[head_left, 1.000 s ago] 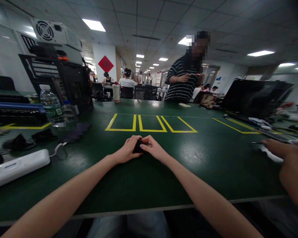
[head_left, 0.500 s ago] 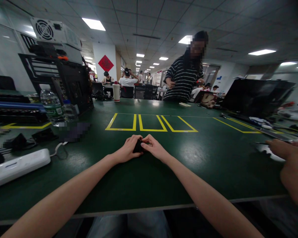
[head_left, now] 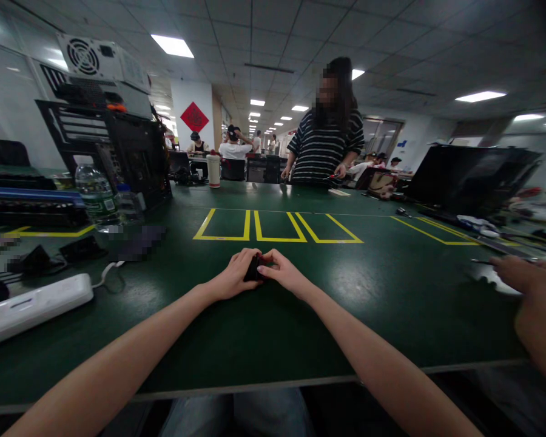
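Note:
A small black object (head_left: 253,270) is between my two hands, low over the green table (head_left: 282,340); its kind is too hidden to tell. My left hand (head_left: 237,274) wraps round it from the left, thumb in front and fingers behind. From the right, my right hand (head_left: 279,271) closes on its right edge with thumb and fingertips. Both hands cover most of it. Just beyond them, yellow tape outlines (head_left: 279,240) mark the table top.
At left are a white power strip (head_left: 36,308), a water bottle (head_left: 95,193) and a black computer case (head_left: 134,145). A white cup (head_left: 213,170) stands at the back. On the right, a co-worker's hands (head_left: 534,282) hold something thin. Across the table stands a person in a striped shirt (head_left: 326,145).
My hands and the black object stay nearly in place. Across the table, the person in the striped shirt has shifted left and lowered their hands.

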`<state>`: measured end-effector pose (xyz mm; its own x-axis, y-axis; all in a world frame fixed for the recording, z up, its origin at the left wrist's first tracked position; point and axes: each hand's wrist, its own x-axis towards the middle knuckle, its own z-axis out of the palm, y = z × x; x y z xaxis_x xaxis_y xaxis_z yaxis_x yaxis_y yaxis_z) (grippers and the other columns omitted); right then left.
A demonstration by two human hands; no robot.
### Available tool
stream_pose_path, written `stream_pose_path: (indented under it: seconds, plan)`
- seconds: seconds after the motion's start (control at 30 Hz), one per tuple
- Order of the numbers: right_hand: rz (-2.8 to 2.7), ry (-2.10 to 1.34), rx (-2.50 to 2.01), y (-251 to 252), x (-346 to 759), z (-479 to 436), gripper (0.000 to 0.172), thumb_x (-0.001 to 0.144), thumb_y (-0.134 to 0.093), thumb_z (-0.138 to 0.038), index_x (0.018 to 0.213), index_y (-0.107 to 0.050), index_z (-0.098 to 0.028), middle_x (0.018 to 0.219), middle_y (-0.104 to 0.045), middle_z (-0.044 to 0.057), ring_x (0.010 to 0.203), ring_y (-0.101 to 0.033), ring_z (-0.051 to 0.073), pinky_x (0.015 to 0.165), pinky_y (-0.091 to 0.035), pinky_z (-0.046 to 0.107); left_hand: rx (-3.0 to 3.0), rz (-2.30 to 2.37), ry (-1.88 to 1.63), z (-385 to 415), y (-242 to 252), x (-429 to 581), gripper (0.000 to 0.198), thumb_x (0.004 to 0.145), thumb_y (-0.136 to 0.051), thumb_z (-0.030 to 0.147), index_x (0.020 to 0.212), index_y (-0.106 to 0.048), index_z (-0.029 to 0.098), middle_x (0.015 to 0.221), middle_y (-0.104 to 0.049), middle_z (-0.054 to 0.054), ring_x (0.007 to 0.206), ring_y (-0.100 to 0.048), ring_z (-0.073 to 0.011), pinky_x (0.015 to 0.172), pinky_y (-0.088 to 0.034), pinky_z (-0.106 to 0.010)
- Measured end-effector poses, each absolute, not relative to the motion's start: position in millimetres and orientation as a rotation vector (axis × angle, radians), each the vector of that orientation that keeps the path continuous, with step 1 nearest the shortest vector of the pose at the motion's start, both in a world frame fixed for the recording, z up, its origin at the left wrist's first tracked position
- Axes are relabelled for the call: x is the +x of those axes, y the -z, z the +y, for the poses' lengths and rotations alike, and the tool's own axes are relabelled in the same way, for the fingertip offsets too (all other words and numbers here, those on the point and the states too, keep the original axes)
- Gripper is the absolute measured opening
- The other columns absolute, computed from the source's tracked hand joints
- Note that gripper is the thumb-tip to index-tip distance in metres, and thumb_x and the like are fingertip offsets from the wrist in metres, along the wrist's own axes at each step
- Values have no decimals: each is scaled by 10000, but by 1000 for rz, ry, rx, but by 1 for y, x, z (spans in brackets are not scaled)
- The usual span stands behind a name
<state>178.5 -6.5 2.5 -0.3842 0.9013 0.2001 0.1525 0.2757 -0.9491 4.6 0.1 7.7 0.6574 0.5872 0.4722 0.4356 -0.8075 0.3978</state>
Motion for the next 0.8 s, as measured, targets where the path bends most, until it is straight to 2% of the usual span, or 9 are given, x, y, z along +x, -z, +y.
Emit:
stream_pose_path:
  seconds: [0.13,0.33,0.57,0.8]
  plan:
    - [-1736,-1212,-921,-4,179,-10,336,634,-625,-297,891,-428,-209,942,-493,11,871,-524,151,780,-434,350,2623,832,-862,-1,-9,4,515,702,-559,249,1142,-295,212,1104,-407,-69,1062,-389,-212,944,-278,-414]
    - [-1702,-1160,-933,-6,177,-11,231,700,-546,-350,847,-451,-199,881,-509,6,859,-516,146,784,-432,350,2628,833,-856,0,-8,4,529,700,-563,253,1150,-286,213,1108,-399,-70,1061,-389,-210,946,-276,-414]
    - [-1688,-1182,-1070,-5,178,-9,322,695,-551,-374,939,-470,-181,981,-507,48,911,-503,168,814,-415,381,2614,826,-887,2,-5,4,525,694,-570,249,1140,-296,217,1095,-408,-65,1047,-402,-209,939,-281,-415]
    - [-1751,-1201,-937,-7,180,-13,328,645,-617,-295,905,-438,-206,968,-496,18,894,-522,154,791,-432,355,2622,824,-864,2,-6,4,527,702,-558,253,1152,-285,218,1112,-402,-69,1053,-395,-211,938,-281,-419]
